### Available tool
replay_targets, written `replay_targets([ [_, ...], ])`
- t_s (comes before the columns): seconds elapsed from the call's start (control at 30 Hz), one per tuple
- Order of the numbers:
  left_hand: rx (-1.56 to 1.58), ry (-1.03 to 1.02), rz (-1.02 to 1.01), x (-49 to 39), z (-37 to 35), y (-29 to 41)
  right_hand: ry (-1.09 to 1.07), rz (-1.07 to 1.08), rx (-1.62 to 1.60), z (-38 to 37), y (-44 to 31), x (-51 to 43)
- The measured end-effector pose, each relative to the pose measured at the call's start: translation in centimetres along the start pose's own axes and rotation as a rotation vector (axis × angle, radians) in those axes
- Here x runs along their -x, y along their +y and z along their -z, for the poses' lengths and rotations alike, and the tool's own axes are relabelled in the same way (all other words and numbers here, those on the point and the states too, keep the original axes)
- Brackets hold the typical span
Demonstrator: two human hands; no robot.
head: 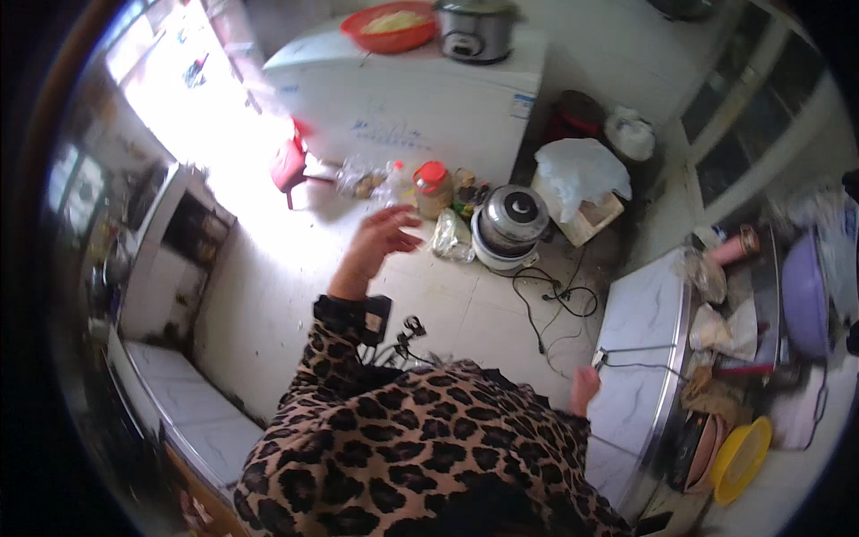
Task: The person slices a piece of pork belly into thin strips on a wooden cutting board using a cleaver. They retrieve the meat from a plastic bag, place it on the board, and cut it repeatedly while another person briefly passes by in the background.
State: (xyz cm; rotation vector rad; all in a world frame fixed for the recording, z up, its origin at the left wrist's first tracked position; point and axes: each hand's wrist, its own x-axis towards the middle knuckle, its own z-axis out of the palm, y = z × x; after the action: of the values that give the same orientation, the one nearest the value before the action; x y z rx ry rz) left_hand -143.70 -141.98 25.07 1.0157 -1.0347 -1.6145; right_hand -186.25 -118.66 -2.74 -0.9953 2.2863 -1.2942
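My left hand [379, 245] is raised over the tiled floor, palm down, with fingers apart and nothing in it. A jar with a red lid [433, 188] and a clear plastic bag [453, 235] appear just beyond its fingertips. Beside its cuff is a small black box [377, 322]. My right hand [584, 391] is low at my right side, its fingers curled, by the marbled cabinet front. A small pale plug or socket [599, 358] on a dark cord appears right at its fingertips. Whether the fingers grip it, I cannot tell.
A pot with a metal lid [515, 215] stands on the floor near tangled cords [564, 295]. Behind is a white chest [416, 114] bearing a rice cooker [476, 30] and a red basin [389, 43]. A red stool [290, 164] stands left; a cluttered counter [745, 288] runs along the right.
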Motion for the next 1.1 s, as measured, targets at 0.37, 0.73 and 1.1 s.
replay_targets([
  [0.37, 0.603, 0.725, 0.006, -5.9, 29.4, -1.9, -0.18, -0.025, 0.115, -16.8, -16.7, -6.3],
  [0.73, 0.534, 0.71, -0.061, -20.4, 42.4, 12.5, -0.688, -0.274, -0.444, -49.3, -41.5, -19.4],
  [1.1, 0.446, 0.531, -0.262, -32.5, 63.0, 28.2, -0.857, -0.452, -1.147, -79.4, -83.5, -26.5],
])
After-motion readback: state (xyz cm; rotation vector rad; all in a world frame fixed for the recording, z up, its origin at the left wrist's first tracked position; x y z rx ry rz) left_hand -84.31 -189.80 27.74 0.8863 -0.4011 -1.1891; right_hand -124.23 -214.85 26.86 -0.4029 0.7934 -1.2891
